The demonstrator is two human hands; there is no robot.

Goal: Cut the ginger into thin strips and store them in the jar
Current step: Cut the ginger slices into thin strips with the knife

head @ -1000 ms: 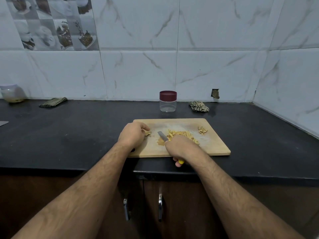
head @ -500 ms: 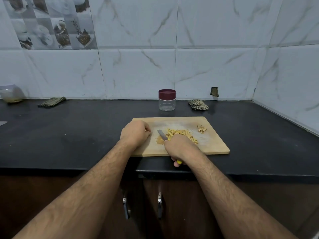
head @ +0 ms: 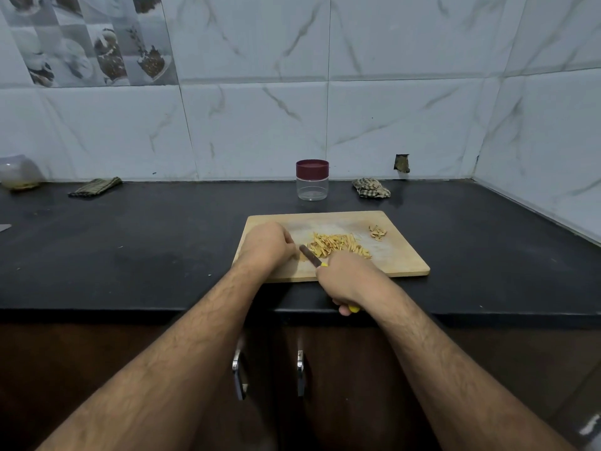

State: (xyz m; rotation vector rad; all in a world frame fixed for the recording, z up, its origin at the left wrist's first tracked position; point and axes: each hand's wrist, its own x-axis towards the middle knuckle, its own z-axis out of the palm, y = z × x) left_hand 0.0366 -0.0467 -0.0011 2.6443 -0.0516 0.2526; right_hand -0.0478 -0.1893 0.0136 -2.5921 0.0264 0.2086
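A wooden cutting board [head: 401,260] lies on the black counter. A pile of thin ginger strips [head: 338,245] sits at its middle, with a small heap of peel [head: 377,232] to the right. My right hand [head: 349,281] grips a yellow-handled knife, whose blade [head: 309,253] points up-left just left of the pile. My left hand [head: 266,244] rests on the board's left part, fingers curled down against the blade side; they seem to hold a small ginger piece, mostly hidden. A clear jar [head: 312,187] with its maroon lid on stands behind the board.
A crumpled checked cloth [head: 370,188] lies right of the jar and a folded cloth [head: 96,186] at the back left. A lidded plastic container [head: 19,173] stands at the far left. Tiled walls close the back and right. Cabinet handles [head: 300,372] are below the counter edge.
My left hand slid right until its fingertips met the blade. My right hand drew back toward the near edge, uncovering more of the strip pile.
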